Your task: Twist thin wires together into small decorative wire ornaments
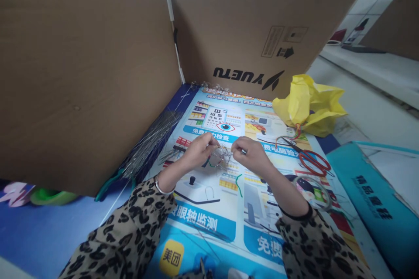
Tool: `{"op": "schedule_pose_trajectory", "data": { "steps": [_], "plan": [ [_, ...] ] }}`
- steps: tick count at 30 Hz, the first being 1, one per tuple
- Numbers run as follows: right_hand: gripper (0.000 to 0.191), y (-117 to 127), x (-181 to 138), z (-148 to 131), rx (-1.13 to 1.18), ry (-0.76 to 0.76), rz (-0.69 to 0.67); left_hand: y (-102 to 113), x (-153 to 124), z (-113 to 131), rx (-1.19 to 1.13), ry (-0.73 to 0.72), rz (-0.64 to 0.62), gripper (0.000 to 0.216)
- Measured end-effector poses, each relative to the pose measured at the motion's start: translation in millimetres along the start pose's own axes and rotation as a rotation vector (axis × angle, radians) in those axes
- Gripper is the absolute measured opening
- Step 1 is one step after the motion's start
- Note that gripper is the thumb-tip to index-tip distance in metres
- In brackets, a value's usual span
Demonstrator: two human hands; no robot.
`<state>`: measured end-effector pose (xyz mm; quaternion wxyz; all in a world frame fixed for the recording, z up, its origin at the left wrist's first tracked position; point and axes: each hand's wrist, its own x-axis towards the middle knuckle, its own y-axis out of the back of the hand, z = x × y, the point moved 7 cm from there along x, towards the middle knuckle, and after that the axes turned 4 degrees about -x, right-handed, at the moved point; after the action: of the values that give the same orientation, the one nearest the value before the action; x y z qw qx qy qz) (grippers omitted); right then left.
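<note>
My left hand [198, 150] and my right hand [252, 153] meet over a printed poster [209, 222] on the table. Both pinch a small tangle of thin silvery wire [222, 155] held between them, fingers curled shut on it. A short green wire piece [240, 185] lies on the poster just below my right hand. Both forearms wear leopard-print sleeves, and a silver bangle circles my left wrist.
A bundle of thin metal wires [150, 144] lies at the left by tall cardboard walls [81, 74]. Red-handled scissors [314, 161] and a crumpled yellow plastic bag [309, 104] sit to the right. A roll of clear tape [310, 187] and a teal box [376, 200] are near my right arm.
</note>
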<state>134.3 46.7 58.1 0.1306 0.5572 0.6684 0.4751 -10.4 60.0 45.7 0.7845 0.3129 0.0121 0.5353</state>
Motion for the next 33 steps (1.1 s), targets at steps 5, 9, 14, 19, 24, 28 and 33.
{"op": "schedule_pose_trajectory", "data": {
  "steps": [5,9,14,19,24,28,33],
  "plan": [
    [0.013,-2.3,0.5,2.8,-0.171,-0.062,-0.087,-2.8,-2.2,-8.8,-0.101,0.072,0.009,0.007],
    [0.020,2.7,-2.6,7.9,-0.393,-0.159,-0.221,-2.9,-2.1,-18.4,-0.185,0.133,0.042,0.008],
    [0.021,-13.0,-23.6,11.4,-0.705,-0.133,-0.699,2.5,-1.7,-22.3,-0.227,0.146,0.127,0.006],
    [0.023,-31.1,-35.8,0.7,-0.672,-0.049,-0.867,6.8,-1.5,-25.4,-0.233,0.125,0.196,0.003],
    [0.020,-45.7,-33.5,-2.0,-0.700,-0.016,-0.805,4.1,-2.7,-22.2,-0.127,0.075,0.163,0.001],
    [0.019,-49.3,-32.0,2.5,-0.676,0.005,-0.778,-0.7,-3.9,-10.6,-0.029,0.043,0.069,0.003],
    [0.020,-30.4,-23.9,19.7,-0.676,-0.026,-0.664,-4.6,-5.2,-1.5,0.036,0.003,0.002,0.004]
  ]
}}
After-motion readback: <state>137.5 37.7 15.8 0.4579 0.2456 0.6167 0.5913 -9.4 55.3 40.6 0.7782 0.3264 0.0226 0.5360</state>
